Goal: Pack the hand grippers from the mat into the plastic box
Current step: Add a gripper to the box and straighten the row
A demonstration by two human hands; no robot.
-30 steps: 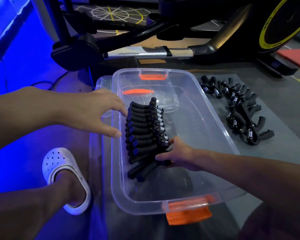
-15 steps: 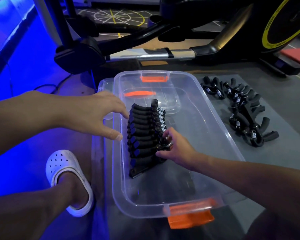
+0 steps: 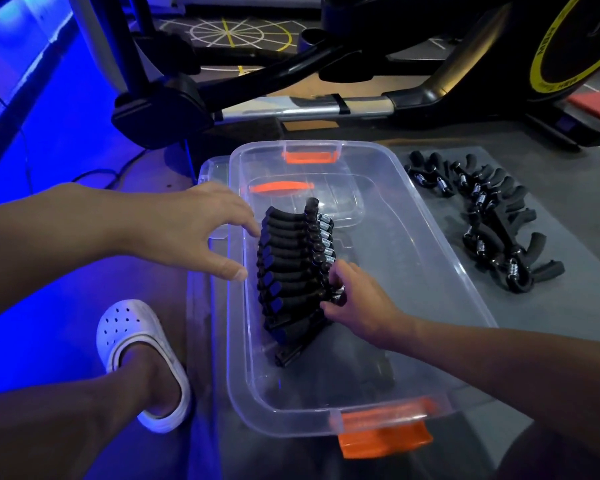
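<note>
Black hand grippers [image 3: 291, 265] along plastic box [image 3: 413, 289] left wall; my right hand [image 3: 357, 303] pinches nearest, seat flush; left hand [image 3: 194, 233] relaxed.

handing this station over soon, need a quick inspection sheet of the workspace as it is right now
surface: grey mat on the floor, plastic box standing on its left part
job's things: packed row of grippers on edge in the box; loose grippers on the mat, right of the box
clutter: clear lid, its edge showing at the box's far left corner
grippers: left hand spread open at the box's left rim, holding nothing; right hand pinches the spring end at the row's near end
cables: dark cable on the floor, far left
surroundings: exercise machine behind the box; white clog on a foot, left
</note>
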